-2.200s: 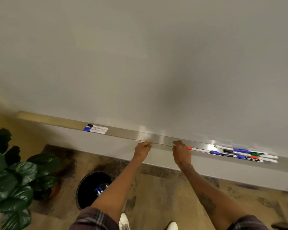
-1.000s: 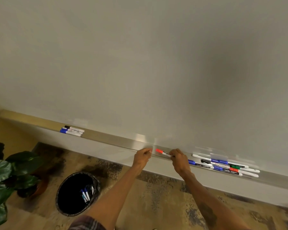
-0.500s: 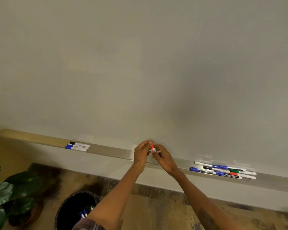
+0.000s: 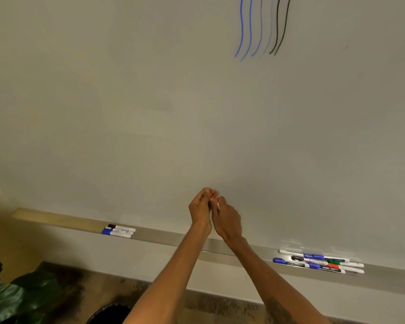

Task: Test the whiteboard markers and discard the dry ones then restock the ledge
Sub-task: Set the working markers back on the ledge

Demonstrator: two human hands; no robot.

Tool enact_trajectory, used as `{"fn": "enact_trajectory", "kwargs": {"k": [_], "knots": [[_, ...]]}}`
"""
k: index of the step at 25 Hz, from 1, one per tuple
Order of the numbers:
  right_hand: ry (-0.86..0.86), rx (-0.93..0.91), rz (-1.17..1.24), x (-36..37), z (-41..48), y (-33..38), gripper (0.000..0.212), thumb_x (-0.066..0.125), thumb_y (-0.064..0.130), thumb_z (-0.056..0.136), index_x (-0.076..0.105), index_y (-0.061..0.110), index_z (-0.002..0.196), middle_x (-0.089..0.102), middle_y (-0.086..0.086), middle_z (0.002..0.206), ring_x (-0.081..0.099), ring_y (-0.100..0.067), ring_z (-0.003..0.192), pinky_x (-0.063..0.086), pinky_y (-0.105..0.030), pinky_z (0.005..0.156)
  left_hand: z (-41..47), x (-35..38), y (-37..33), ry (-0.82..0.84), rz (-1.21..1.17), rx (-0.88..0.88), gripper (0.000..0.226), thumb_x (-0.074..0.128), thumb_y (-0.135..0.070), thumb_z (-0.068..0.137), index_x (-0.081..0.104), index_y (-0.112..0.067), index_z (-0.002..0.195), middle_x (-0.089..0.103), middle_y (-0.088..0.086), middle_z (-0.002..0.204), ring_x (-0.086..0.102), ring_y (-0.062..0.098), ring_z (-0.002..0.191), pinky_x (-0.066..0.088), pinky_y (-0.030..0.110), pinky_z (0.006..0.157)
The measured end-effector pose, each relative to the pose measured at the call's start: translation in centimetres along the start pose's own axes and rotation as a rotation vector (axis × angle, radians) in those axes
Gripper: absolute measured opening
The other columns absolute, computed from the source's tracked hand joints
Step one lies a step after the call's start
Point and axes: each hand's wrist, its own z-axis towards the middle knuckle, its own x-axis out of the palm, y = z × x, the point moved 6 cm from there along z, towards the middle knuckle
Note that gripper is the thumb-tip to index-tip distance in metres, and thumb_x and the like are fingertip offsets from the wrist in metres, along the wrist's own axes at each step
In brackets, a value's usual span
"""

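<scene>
Both hands meet before the whiteboard [image 4: 150, 113], above the ledge [image 4: 173, 239]. The left hand [image 4: 200, 206] curls its fingertips round the red end of the red marker [image 4: 214, 199]. The right hand [image 4: 227, 220] pinches its white barrel. On the long, flat metal ledge, a small marker group [image 4: 118, 231] lies left and a larger pile [image 4: 318, 264] right. The round black bin [image 4: 110, 315] shows at the near edge, its contents hidden.

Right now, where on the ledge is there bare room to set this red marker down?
The ledge is bare between the small marker group on the left and your left arm, and again from your right arm to the big marker pile. Both far ends look bare too. The pile itself is crowded.
</scene>
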Motion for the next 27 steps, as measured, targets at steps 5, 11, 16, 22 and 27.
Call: {"fn": "enact_trajectory", "kwargs": {"k": [5, 11, 16, 22, 27], "knots": [[-0.140, -0.069, 0.234, -1.5, -0.6, 2.1, 0.032, 0.031, 0.046, 0.103, 0.053, 0.024, 0.100, 0.059, 0.010, 0.078, 0.059, -0.009, 0.069, 0.054, -0.037, 0.067, 0.5, 2.3, -6.2, 0.033, -0.079, 0.173, 0.014, 0.060, -0.013, 0.097, 0.070, -0.005, 0.103, 0.074, 0.012, 0.099, 0.070, 0.024, 0.097, 0.057, 0.029, 0.090], [-0.341, -0.161, 0.573, -9.9, 3.2, 6.2, 0.040, 0.038, 0.030, 0.106, 0.043, 0.021, 0.145, 0.058, 0.001, 0.112, 0.062, -0.009, 0.093, 0.051, -0.020, 0.082, -2.2, 6.7, -14.8, 0.133, 0.053, 0.545, 0.021, 0.062, -0.020, 0.097, 0.064, -0.005, 0.110, 0.075, 0.011, 0.101, 0.071, 0.023, 0.099, 0.056, 0.031, 0.093], [-0.486, -0.248, 0.844, -18.9, 5.5, 10.1, 0.021, 0.047, 0.017, 0.103, 0.062, 0.013, 0.117, 0.067, -0.010, 0.100, 0.068, -0.019, 0.074, 0.059, -0.032, 0.073, -3.7, 10.7, -21.5, 0.131, 0.179, 0.811, 0.021, 0.072, -0.023, 0.090, 0.070, -0.012, 0.108, 0.073, -0.002, 0.104, 0.068, 0.013, 0.102, 0.054, 0.028, 0.094], [-0.451, -0.310, 1.279, -24.9, 7.9, 11.8, 0.030, 0.049, 0.003, 0.097, 0.062, 0.011, 0.123, 0.069, -0.011, 0.104, 0.066, -0.027, 0.103, 0.053, -0.038, 0.091, -3.8, 14.6, -27.8, 0.131, 0.322, 1.185, 0.029, 0.053, -0.020, 0.102, 0.067, -0.007, 0.123, 0.066, 0.003, 0.129, 0.050, 0.009, 0.134, 0.035, 0.034, 0.117], [-0.515, -0.406, 1.287, -27.4, 8.7, 12.7, 0.026, 0.048, 0.028, 0.101, 0.057, 0.012, 0.119, 0.068, -0.016, 0.107, 0.061, -0.023, 0.094, 0.046, -0.037, 0.080, -3.1, 17.1, -31.2, 0.137, 0.423, 1.364, 0.038, 0.042, -0.022, 0.106, 0.054, -0.005, 0.137, 0.051, -0.027, 0.138, 0.027, 0.011, 0.148, 0.021, 0.045, 0.123]]}}
